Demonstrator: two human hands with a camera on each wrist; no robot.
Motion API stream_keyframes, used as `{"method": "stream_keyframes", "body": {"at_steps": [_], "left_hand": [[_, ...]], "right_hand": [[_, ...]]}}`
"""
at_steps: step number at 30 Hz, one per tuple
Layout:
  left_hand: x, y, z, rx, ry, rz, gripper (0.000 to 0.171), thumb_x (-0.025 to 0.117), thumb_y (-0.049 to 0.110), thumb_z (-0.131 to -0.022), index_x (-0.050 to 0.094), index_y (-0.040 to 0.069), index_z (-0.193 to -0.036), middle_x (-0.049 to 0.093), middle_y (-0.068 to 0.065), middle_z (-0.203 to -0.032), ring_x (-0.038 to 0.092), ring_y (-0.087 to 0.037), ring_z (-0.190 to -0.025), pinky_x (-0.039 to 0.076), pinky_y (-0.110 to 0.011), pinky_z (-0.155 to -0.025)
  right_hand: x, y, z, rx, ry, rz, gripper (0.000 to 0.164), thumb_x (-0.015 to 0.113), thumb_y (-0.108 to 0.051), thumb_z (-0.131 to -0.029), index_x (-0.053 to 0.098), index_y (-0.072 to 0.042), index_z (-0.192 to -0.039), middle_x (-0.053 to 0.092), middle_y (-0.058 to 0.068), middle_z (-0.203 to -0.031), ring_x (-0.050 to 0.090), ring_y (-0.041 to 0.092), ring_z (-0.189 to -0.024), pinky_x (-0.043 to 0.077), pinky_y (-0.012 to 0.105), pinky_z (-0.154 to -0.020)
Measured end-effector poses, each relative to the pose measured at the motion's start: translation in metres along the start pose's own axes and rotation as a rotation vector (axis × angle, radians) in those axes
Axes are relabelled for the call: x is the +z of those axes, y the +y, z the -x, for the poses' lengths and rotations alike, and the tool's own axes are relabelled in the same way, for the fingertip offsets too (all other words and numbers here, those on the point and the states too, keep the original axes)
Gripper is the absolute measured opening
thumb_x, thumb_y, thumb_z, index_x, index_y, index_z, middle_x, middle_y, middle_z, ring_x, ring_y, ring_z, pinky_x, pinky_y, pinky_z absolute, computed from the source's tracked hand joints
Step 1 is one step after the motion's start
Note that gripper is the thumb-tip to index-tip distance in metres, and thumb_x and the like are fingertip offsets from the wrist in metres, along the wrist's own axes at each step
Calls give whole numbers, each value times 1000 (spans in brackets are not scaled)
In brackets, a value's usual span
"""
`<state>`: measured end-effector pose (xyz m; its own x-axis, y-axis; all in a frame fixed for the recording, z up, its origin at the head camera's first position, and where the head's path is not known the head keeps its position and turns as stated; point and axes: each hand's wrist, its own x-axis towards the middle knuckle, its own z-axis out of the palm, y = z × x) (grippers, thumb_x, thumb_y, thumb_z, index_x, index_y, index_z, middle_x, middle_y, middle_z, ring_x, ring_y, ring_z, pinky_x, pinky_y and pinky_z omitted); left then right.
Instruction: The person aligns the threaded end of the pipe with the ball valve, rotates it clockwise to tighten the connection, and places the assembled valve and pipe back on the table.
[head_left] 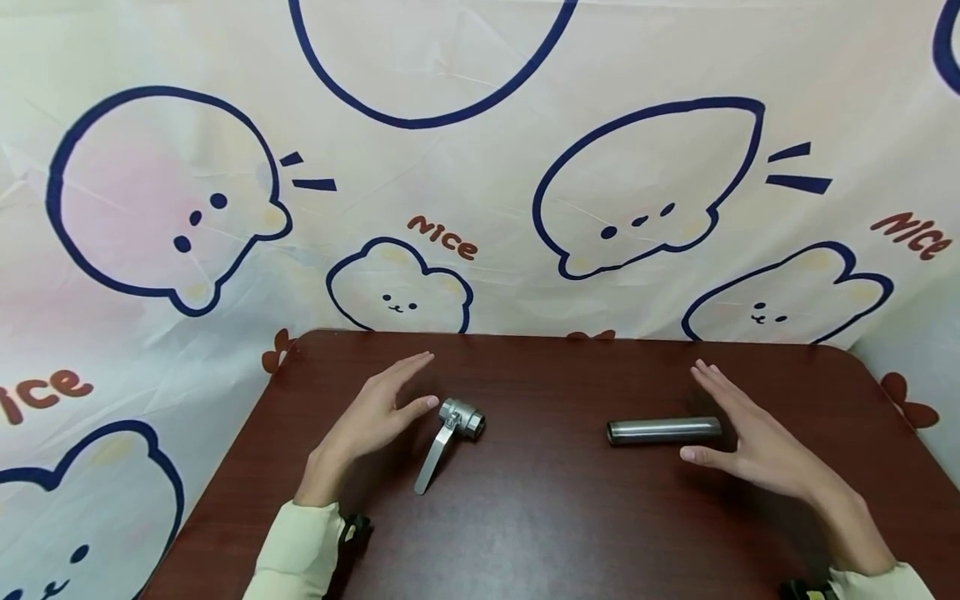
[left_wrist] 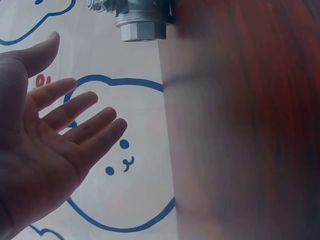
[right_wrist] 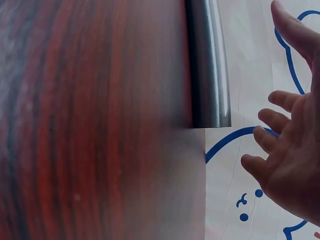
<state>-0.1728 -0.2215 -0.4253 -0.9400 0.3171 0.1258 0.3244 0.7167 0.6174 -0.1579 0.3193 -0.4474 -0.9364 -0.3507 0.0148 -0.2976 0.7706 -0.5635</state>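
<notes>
A silver lever-handled valve (head_left: 462, 419) lies left of a shiny metal pipe (head_left: 660, 430), well apart.

"How's the head view lit?"

"Softly and fairly evenly; a pale sheen lies on the table (head_left: 517, 529), with dim shadow beside the left forearm (head_left: 322, 479)."

"And the wrist views?"

"Dimmer. The table blurs badly up close; the printed backdrop (left_wrist: 137, 202) looks crisper. In the right one, the pipe (right_wrist: 212, 80) carries a bright streak."

the head view looked forward and down across the table (head_left: 540, 517); both wrist views, low and close, faced the same backdrop (head_left: 487, 171).
</notes>
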Motion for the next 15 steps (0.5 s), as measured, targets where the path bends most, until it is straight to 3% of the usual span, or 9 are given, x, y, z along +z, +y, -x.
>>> {"method": "stream_keyframes", "body": {"at_steps": [15], "left_hand": [[-1,2,-2,1,-16,53,70,75,23,-102,44,17,-164,47,-12,-168,49,-37,-151,50,-60,-115]], "right_hand": [[-3,-12,-3,0,-9,8,115,88,-50,-85,18,-28,-173,19,16,-180,25,52,-160,32,87,-108]]}}
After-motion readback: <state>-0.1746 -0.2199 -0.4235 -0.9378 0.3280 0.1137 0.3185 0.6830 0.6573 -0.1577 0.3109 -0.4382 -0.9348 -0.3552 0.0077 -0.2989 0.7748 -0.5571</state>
